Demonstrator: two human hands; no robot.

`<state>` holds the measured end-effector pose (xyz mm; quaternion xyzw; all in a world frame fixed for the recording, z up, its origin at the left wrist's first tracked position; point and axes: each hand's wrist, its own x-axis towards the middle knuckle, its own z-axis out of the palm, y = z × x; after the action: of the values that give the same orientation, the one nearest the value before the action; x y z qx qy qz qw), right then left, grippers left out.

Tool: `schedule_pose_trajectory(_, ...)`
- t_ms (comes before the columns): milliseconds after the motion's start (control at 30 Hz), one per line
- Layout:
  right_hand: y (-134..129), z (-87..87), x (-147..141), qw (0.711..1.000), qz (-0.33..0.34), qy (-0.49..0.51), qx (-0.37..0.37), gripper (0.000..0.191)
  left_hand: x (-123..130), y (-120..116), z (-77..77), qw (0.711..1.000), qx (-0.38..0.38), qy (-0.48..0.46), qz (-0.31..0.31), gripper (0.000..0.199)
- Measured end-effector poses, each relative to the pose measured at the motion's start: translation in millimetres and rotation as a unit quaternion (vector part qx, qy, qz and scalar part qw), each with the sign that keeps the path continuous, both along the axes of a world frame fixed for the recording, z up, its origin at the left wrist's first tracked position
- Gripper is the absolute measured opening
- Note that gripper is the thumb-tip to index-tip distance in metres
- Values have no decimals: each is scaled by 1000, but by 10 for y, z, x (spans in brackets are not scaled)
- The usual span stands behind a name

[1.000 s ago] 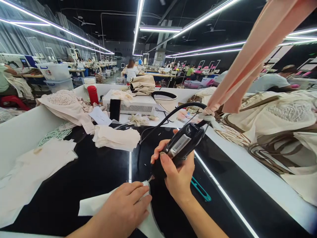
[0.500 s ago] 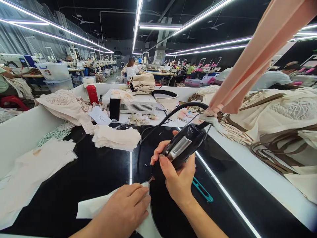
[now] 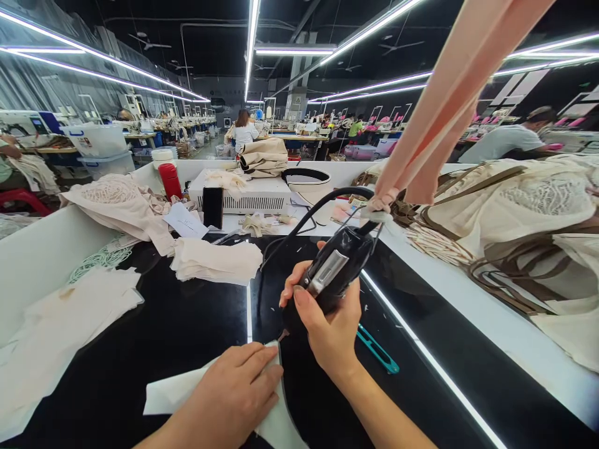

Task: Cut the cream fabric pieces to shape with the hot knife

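Note:
My right hand [image 3: 330, 312] is wrapped round a black corded tool [image 3: 334, 268] with a metal plate on its side; its tip points down at the edge of a pale fabric piece [image 3: 281, 415]. Pink cloth strips [image 3: 435, 118] are tied to the tool's upper end and run up out of view. On the black tabletop [image 3: 201, 324], my left hand [image 3: 238, 386] lies flat over the pale fabric, fingers together and stretched out, pressing it down close to the tip. Whether the tip touches the fabric is too small to tell.
Fabric stacks lie at the left [image 3: 70, 330] and behind my left hand [image 3: 215, 259]. A teal cutter [image 3: 378, 350] rests right of my right wrist. Farther back are a phone [image 3: 213, 207], a red bottle [image 3: 170, 181] and a white box [image 3: 262, 202]; garments [image 3: 519, 206] are heaped at right.
The tool and my right hand have shifted slightly left in the view, along with most of the scene. My left hand stays on the fabric in nearly the same place.

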<state>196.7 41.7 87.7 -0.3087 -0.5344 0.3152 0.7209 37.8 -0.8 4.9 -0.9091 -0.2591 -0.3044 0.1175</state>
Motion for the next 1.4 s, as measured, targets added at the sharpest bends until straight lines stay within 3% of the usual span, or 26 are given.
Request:
schedule_pose_trajectory(567, -28, 52, -5, 999, -2, 28, 27, 28, 27, 2, 66, 999, 33, -3, 1, 43)
schedule_pose_trajectory(967, -30, -43, -16, 999, 6, 9, 30, 33, 31, 0, 89, 999, 51, 0, 6, 39)
schedule_pose_trajectory(1400, -31, -37, -27, 1000, 0, -6, 25, 29, 26, -11, 27, 999, 36, 13, 1, 40)
